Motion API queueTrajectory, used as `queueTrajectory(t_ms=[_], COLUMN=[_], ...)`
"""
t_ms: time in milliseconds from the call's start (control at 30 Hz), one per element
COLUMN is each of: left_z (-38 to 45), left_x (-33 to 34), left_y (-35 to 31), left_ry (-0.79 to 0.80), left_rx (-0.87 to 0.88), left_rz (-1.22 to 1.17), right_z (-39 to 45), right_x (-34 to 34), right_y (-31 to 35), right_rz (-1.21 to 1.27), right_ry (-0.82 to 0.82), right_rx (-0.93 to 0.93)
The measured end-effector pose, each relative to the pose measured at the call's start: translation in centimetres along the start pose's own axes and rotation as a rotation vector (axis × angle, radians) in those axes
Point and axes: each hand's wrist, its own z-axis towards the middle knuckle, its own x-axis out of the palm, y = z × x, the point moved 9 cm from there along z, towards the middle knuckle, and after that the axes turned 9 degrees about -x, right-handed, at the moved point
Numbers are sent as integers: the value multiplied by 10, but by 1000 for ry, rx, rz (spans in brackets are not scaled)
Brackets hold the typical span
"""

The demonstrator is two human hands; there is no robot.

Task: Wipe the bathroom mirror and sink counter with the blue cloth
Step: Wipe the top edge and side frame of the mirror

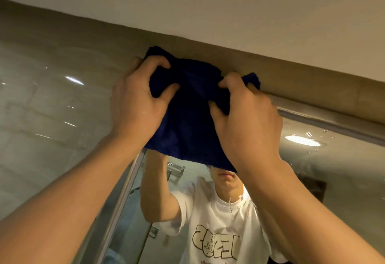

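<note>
Both hands, left (135, 101) and right (245, 113), are bunched into the cloth (187, 122): soft, light, limp, best gripped at the top corners against the mirror (333, 170).

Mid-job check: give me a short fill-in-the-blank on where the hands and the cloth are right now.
1. The cloth gripped by both hands is dark ____ in colour.
2. The left hand and right hand hold it up against the mirror's ____ edge.
3. The ceiling light reflected in the mirror lies to the ____ of the right hand.

Missing words: blue; top; right
</note>
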Motion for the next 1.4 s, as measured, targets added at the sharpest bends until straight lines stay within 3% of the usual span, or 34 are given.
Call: queueTrajectory(t_ms=[167,333,433,700,1000,1167,1400], left_z=[-2,-32,-28,11,-14,-49,-41], left_x=[6,36,32,2,18,55,52], left_y=[-10,-70,-64,6,-21,-86,-75], left_ry=[53,99,80,98,67,145,181], left_rx=[-43,116,161,-143,-191,-57,-50], left_rz=[-95,-39,-15,-140,-178,-152,-121], right_z=[-11,-49,-44,4,-10,-47,-47], right_x=[-11,-49,-49,-3,-31,-70,-55], right_y=[-15,-53,-43,5,-24,-75,-72], right_rz=[53,-11,-48,-129,-128,-167,-84], right_ry=[-53,-185,-195,-78,2,-70,-147], right_rx=[76,230,241,147,125,242,222])
